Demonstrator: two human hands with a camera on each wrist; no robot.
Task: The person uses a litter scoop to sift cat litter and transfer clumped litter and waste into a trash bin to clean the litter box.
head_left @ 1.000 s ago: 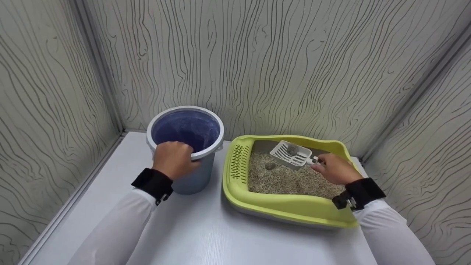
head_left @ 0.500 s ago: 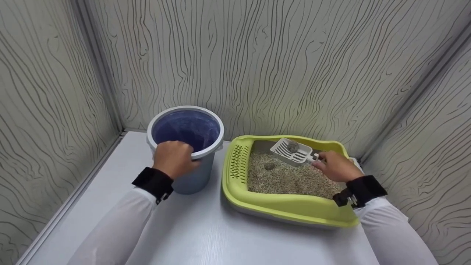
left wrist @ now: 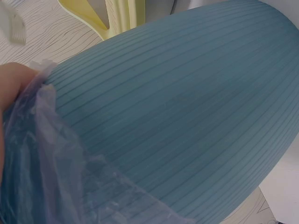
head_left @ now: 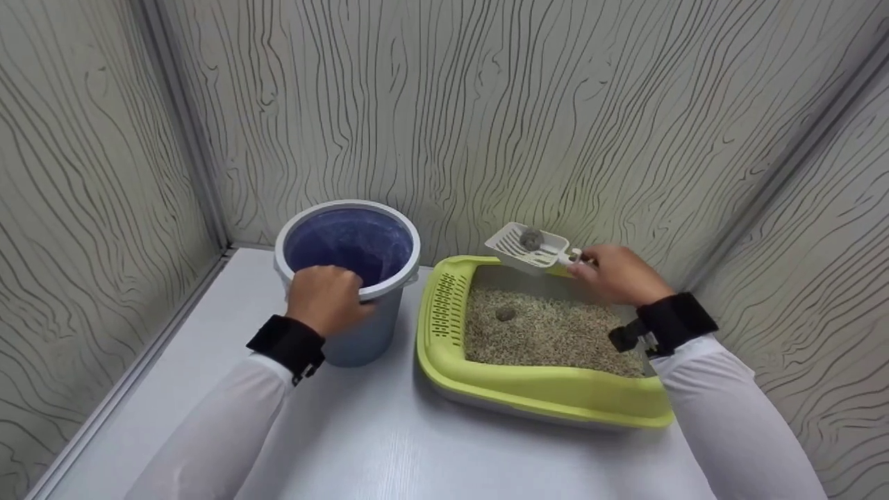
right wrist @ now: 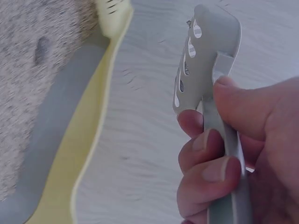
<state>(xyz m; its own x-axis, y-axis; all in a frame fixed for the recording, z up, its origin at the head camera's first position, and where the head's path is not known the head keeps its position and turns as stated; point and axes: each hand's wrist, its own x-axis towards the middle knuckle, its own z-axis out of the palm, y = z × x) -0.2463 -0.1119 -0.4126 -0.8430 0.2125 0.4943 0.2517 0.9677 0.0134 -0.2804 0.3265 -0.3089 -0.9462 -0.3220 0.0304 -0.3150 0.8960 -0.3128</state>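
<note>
My right hand (head_left: 618, 274) grips the handle of a white slotted litter scoop (head_left: 528, 246), fingers and thumb wrapped round it in the right wrist view. A round grey clump (head_left: 531, 239) rests in the scoop, which is held level above the far rim of the litter box (head_left: 549, 392). Inside the box, another clump (head_left: 505, 314) lies on the tan litter (head_left: 549, 333). My left hand (head_left: 325, 300) holds the near rim of a blue bin (head_left: 368, 333). A thin translucent bag (left wrist: 65, 149) hangs over the bin's outside by that hand in the left wrist view.
The bin and litter box stand side by side on a white table (head_left: 389, 444), with a gap between them. A wood-grain panel (head_left: 444, 125) rises close behind both, and side panels stand left and right.
My right hand has lifted the scoop with its clump up and slightly left, from over the litter to above the box's far rim. The left hand stays on the bin.
</note>
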